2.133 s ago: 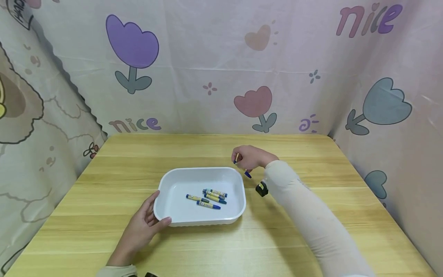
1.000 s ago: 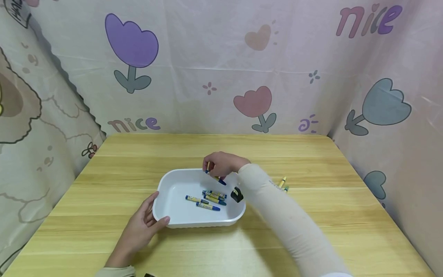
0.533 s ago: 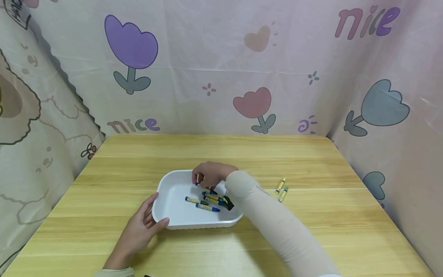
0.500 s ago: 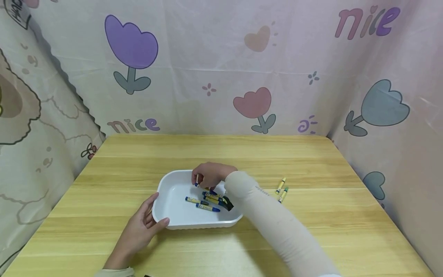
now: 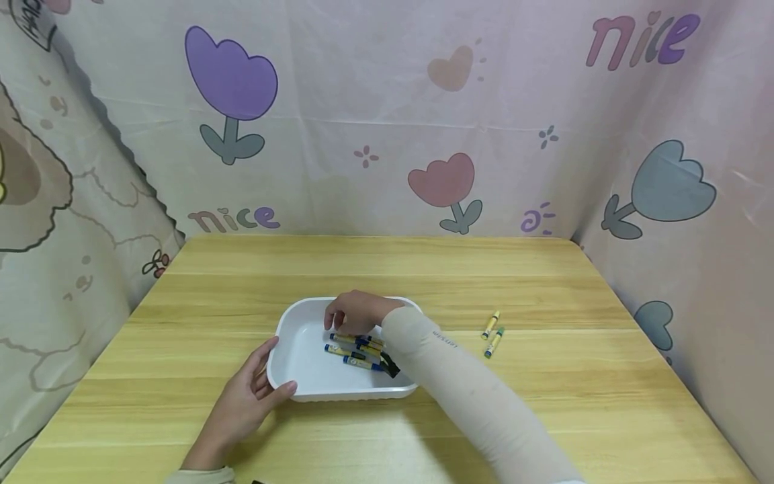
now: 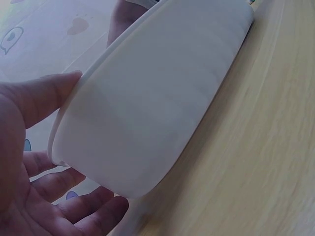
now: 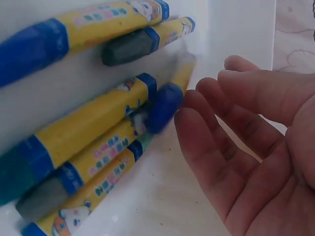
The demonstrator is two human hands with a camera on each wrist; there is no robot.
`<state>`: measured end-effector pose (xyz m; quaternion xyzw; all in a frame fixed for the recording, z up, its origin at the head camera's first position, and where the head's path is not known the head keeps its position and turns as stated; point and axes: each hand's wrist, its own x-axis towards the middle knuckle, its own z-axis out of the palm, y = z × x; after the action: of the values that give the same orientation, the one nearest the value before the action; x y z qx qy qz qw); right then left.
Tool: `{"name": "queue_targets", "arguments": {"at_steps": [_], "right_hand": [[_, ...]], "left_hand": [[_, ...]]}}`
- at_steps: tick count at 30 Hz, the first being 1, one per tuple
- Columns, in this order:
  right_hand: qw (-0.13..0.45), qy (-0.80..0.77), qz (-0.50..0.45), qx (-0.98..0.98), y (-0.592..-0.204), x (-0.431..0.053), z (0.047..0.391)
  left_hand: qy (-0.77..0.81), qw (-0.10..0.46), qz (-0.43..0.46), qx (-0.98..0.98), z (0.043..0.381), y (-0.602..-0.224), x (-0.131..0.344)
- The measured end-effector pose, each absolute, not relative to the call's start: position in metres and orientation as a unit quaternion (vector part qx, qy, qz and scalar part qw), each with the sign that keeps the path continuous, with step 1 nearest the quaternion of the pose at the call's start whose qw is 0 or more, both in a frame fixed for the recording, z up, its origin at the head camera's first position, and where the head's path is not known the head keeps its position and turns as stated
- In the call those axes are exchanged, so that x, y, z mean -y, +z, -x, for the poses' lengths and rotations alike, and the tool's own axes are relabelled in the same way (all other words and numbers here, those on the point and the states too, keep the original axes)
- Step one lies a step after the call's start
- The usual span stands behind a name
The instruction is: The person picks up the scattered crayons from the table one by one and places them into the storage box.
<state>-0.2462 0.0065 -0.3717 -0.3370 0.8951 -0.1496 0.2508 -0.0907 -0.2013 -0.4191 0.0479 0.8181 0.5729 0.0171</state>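
I see left hand [image 5: 240, 401] fingers pinching white rectangular plastic tray [image 5: 307, 370] near 8 o'clock; right hand [image 5: 358, 312] fingers parted beside yellow-wrapped crayons [image 5: 360, 363].

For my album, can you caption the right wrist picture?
Six crayons in a white tray, a right hand beside them.

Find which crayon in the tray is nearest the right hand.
The blue-tipped crayon beside the right hand, blurred in the right wrist view. The others lie farther off, including the blue-tipped one at that view's top left.
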Motion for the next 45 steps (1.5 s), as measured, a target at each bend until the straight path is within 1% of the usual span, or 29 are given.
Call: {"name": "queue_targets", "arguments": {"at_steps": [10,17,22,29,36,45], "right_hand": [[0.255,-0.141,0.334,-0.897,-0.364,-0.013,0.245],[0.289,-0.184,0.286,-0.895,-0.352,-0.027,0.244],[0.297,-0.213,0.276,-0.889,-0.341,-0.040,0.247],[0.277,-0.230,0.282,-0.889,-0.330,-0.067,0.256],[0.276,-0.278,0.268,-0.880,-0.326,-0.100,0.260],[0.273,-0.340,0.210,-0.875,-0.329,-0.149,0.262]], "left_hand": [[0.574,0.027,-0.039,-0.818,0.091,-0.419,0.200],[0.579,0.030,-0.033,-0.814,0.091,-0.419,0.200],[0.581,0.030,-0.032,-0.813,0.091,-0.419,0.201],[0.581,0.030,-0.030,-0.813,0.091,-0.418,0.200],[0.579,0.029,-0.029,-0.814,0.090,-0.416,0.200],[0.582,0.030,-0.032,-0.812,0.089,-0.417,0.200]]}}
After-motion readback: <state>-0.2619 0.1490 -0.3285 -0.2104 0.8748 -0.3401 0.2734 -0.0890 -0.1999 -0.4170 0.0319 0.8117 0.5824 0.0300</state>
